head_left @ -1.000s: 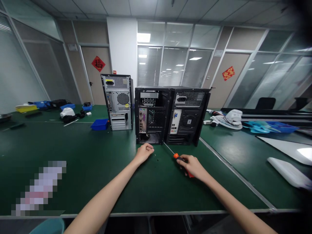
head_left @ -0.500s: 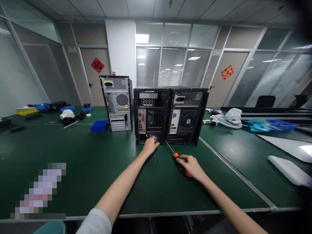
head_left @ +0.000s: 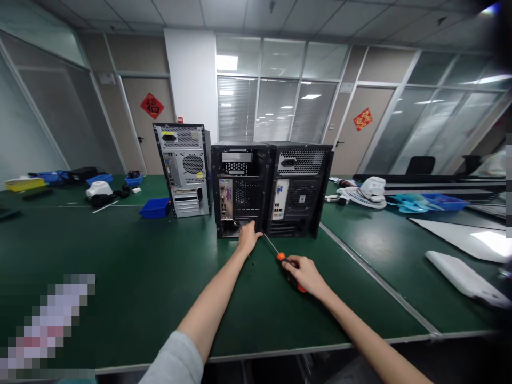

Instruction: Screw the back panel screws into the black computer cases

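Two black computer cases stand side by side with their backs towards me, a left one (head_left: 248,184) and a right one (head_left: 302,186). My left hand (head_left: 248,237) reaches into the low opening at the back of the left case. Its fingers are curled and partly hidden, and the thumb points right; whatever they grip does not show. My right hand (head_left: 306,274) is closed round the handle of a screwdriver (head_left: 281,257) with orange and black grips. The shaft slants up and left, its tip close to the left thumb at the case's lower right edge.
A third, silver-backed computer case (head_left: 186,170) stands to the left, beside a blue tray (head_left: 154,208). Small dark bits lie on the green table (head_left: 180,266) by my left wrist. At right are a white fan (head_left: 370,192), a blue tray (head_left: 448,201) and a white panel (head_left: 466,277).
My left hand has shifted slightly right along the case's bottom opening, its thumb now nearer the screwdriver tip. The right hand keeps its grip. The whole view has swung a little to the right.
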{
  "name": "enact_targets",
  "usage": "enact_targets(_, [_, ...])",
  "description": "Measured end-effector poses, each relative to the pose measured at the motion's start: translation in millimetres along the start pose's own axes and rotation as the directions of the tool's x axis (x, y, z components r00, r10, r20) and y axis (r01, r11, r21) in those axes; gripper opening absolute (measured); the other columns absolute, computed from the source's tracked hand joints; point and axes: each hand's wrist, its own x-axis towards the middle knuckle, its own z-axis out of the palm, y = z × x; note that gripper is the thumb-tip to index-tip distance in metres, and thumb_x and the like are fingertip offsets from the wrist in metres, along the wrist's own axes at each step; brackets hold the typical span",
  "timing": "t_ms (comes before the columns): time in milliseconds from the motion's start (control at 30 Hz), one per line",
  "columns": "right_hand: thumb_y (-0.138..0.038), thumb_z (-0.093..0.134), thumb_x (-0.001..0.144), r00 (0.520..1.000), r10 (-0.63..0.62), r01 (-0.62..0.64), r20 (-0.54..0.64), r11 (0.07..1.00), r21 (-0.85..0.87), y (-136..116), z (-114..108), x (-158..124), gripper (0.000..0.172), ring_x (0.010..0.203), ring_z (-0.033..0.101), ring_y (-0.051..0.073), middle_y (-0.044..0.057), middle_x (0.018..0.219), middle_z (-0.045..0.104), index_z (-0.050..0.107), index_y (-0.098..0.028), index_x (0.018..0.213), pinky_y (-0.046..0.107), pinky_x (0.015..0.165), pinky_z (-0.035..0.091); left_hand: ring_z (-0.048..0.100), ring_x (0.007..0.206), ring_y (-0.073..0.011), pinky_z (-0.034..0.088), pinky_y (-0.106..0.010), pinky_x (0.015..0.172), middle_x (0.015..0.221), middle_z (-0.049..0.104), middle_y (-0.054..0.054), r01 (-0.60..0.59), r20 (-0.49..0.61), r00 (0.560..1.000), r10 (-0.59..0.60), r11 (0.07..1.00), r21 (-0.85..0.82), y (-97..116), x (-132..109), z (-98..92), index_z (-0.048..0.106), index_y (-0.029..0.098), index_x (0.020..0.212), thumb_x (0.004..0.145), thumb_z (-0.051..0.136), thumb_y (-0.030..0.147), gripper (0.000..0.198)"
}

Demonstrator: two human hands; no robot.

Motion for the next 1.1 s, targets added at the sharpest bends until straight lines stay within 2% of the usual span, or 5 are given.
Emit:
enact_targets(367, [-0.040, 0.044, 0.076, 1.000, -0.018, 0.018, -0.010, 1.000, 0.020, -5.8, 2.0, 2.8, 0.030, 0.049, 0.045, 0.010, -0.001, 0.050, 0.053, 0.051, -0.018, 0.057, 0.023, 0.050, 0.027, 0.063, 0.085, -0.0206, 0.044, -0.025, 0.069, 0.087, 0.067, -0.006, -0.008, -0.028, 1.000, 0.009, 0.999, 0.039, -4.0, 2.0, 4.9, 0.056, 0.019, 0.095, 0.072, 0.069, 0.031, 0.029])
enact_targets(567, [-0.041, 0.044, 0.076, 1.000, -0.006, 0.006, -0.007, 1.000, 0.031, -5.1, 3.6, 6.1, 0.031, 0.050, 0.045, 0.010, -0.001, 0.050, 0.052, 0.051, -0.018, 0.057, 0.023, 0.051, 0.027, 0.063, 0.082, -0.0187, 0.042, -0.023, 0.068, 0.083, 0.067, -0.004, -0.012, -0.036, 0.999, 0.013, 0.999, 0.038, -3.7, 1.8, 4.2, 0.057, 0.019, 0.088, 0.071, 0.070, 0.031, 0.024])
enact_targets(900, [-0.037, 0.043, 0.077, 0.995, 0.089, -0.093, 0.036, 0.988, 0.127, -23.6, 6.8, 3.9, 0.029, 0.052, 0.056, 0.012, 0.001, 0.050, 0.058, 0.046, -0.019, 0.055, 0.021, 0.053, 0.034, 0.063, 0.081, -0.0166, 0.041, -0.021, 0.067, 0.084, 0.067, -0.003, 0.001, -0.044, 0.999, -0.001, 1.000, -0.007, -4.8, 0.5, 3.0, 0.058, 0.020, 0.085, 0.070, 0.070, 0.030, 0.022])
enact_targets(1100, [-0.038, 0.049, 0.074, 0.987, 0.151, -0.159, 0.055, 0.970, 0.183, -34.3, 4.3, 8.5, 0.029, 0.051, 0.055, 0.012, 0.002, 0.048, 0.059, 0.047, -0.019, 0.052, 0.021, 0.053, 0.035, 0.063, 0.082, -0.0169, 0.040, -0.022, 0.068, 0.084, 0.067, -0.002, 0.012, -0.040, 0.999, -0.013, 1.000, -0.006, -4.5, 0.9, 2.6, 0.058, 0.020, 0.085, 0.070, 0.071, 0.030, 0.023])
